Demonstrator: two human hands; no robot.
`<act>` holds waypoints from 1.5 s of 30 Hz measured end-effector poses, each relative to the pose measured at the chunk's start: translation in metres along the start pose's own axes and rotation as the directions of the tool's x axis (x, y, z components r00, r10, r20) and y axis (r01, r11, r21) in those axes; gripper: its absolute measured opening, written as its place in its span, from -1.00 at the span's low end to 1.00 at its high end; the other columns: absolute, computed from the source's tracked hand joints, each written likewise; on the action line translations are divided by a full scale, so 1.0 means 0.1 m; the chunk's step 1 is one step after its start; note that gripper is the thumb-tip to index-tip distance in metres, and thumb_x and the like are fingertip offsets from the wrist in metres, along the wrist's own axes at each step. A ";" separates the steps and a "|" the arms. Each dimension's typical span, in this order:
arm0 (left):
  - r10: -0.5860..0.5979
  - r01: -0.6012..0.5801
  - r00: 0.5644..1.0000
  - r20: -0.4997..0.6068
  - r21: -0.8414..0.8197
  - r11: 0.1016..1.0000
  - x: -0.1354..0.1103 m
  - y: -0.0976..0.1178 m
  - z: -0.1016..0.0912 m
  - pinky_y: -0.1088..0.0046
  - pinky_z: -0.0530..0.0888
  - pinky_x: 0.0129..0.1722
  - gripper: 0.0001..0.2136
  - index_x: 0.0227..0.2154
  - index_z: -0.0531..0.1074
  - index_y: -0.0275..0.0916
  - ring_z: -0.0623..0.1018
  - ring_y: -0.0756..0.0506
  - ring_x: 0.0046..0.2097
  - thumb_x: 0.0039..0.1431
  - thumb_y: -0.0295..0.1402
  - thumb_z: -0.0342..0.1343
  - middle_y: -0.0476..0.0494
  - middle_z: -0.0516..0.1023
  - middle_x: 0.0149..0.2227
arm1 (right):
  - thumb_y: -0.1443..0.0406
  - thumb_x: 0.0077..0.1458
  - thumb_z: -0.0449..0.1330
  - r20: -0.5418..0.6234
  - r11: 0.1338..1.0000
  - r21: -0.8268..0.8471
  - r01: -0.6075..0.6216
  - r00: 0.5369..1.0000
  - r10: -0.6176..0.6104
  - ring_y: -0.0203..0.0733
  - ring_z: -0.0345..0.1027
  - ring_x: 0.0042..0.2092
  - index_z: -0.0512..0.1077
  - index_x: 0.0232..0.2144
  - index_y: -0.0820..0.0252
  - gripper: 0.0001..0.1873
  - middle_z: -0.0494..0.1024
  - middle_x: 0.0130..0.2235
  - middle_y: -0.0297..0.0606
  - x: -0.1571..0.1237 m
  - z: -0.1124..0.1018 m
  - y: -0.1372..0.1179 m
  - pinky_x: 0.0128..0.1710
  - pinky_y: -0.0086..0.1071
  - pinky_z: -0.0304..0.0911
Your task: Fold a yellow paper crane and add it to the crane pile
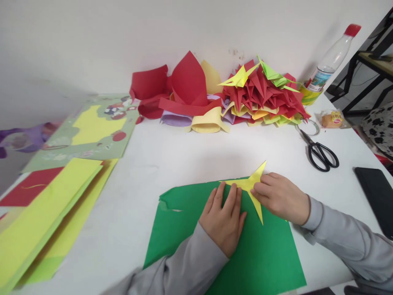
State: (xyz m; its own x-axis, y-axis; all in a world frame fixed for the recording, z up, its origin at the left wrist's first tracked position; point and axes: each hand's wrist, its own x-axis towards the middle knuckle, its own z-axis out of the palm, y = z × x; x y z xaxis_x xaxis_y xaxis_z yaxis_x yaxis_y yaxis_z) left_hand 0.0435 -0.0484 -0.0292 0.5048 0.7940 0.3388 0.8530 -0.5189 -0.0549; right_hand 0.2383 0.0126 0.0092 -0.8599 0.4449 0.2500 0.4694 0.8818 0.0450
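A yellow folded-paper crane [254, 183] with long pointed ends lies over the upper edge of a green sheet of paper [184, 229]. My right hand [279, 196] pinches the crane from the right, thumb and fingers closed on its body. Flat on the green sheet, my left hand [222, 217] has its fingers stretched out, with the fingertips touching the crane's left arm. A small tear shows near the sheet's upper left corner.
Black-handled scissors [322, 155] lie at the right, near a roll of tape [311, 127], a phone [374, 196] and a wrapped snack [332, 119]. A bottle [327, 69] leans by the wall. Red cranes [260, 90] fill the back; yellow paper [52, 205] lies left.
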 end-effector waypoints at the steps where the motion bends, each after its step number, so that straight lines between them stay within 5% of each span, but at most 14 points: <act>1: 0.004 -0.004 1.000 -0.001 0.008 1.000 0.01 -0.01 -0.01 0.08 0.34 0.00 -0.61 0.01 0.44 -0.41 0.41 -0.39 0.08 0.26 -0.30 -0.11 -0.32 0.50 0.03 | 0.42 0.28 0.01 0.005 1.000 0.001 -0.008 1.000 0.008 -0.20 0.09 -0.38 0.40 -0.53 0.25 -0.66 0.36 -0.47 -0.29 0.00 0.00 0.00 -0.39 -0.26 -0.09; 11: 0.017 -0.017 0.996 0.083 -0.001 1.000 0.11 -0.05 -0.09 0.06 0.33 -0.13 -0.51 0.14 0.34 -0.18 0.44 -0.41 -0.02 0.21 -0.08 -0.05 -0.38 0.47 -0.04 | 0.39 0.29 0.02 0.087 0.999 -0.031 0.015 0.996 -0.012 -0.20 0.14 -0.34 0.47 -0.38 0.25 -0.73 0.41 -0.40 -0.26 -0.02 -0.03 0.01 -0.39 -0.25 -0.07; 16: 0.036 -0.036 0.996 0.083 0.002 0.999 0.15 -0.06 -0.10 0.10 0.35 -0.16 -0.51 0.13 0.35 -0.15 0.44 -0.39 -0.05 0.20 -0.08 -0.04 -0.36 0.48 -0.07 | 0.39 0.31 -0.01 0.008 0.999 -0.054 0.000 1.000 0.000 -0.22 0.15 -0.35 0.48 -0.39 0.25 -0.70 0.41 -0.44 -0.28 -0.06 -0.03 0.04 -0.36 -0.26 -0.06; 26: 0.091 -0.095 0.993 0.069 0.051 0.994 0.18 -0.07 -0.11 0.10 0.36 -0.20 -0.53 0.08 0.40 -0.23 0.47 -0.40 -0.11 0.20 -0.11 -0.03 -0.37 0.50 -0.10 | 0.41 0.24 0.02 0.042 0.998 0.044 -0.036 0.999 0.034 -0.20 0.20 -0.31 0.47 -0.31 0.25 -0.78 0.45 -0.40 -0.27 -0.13 -0.01 0.09 -0.29 -0.26 -0.04; 33: 0.142 -0.143 0.989 -0.046 -0.024 0.989 0.15 -0.07 -0.01 0.13 0.32 -0.05 -0.54 0.05 0.39 -0.37 0.45 -0.32 -0.02 0.22 -0.17 -0.05 -0.38 0.50 -0.02 | 0.41 0.22 0.03 0.037 0.997 0.055 -0.052 0.998 0.050 -0.19 0.20 -0.28 0.46 -0.27 0.25 -0.80 0.45 -0.37 -0.25 -0.17 0.01 0.08 -0.25 -0.26 -0.02; 45: 0.093 -0.095 0.994 -0.062 -0.031 0.995 0.19 -0.03 -0.01 0.14 0.32 -0.07 -0.49 -0.01 0.40 -0.56 0.48 -0.31 -0.08 0.17 -0.18 -0.05 -0.42 0.53 -0.08 | 0.42 0.18 0.08 0.070 0.996 0.027 -0.083 0.994 0.081 -0.18 0.23 -0.27 0.45 -0.24 0.27 -0.84 0.46 -0.36 -0.23 -0.18 0.01 0.02 -0.20 -0.25 -0.01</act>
State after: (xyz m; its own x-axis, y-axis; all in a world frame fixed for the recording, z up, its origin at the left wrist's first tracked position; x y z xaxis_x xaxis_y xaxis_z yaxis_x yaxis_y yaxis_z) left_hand 0.0506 -0.0325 -0.0223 0.5727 0.7211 0.3898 0.7968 -0.6015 -0.0579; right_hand 0.2546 0.0070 0.0034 -0.8310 0.5250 0.1841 0.5338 0.8456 -0.0016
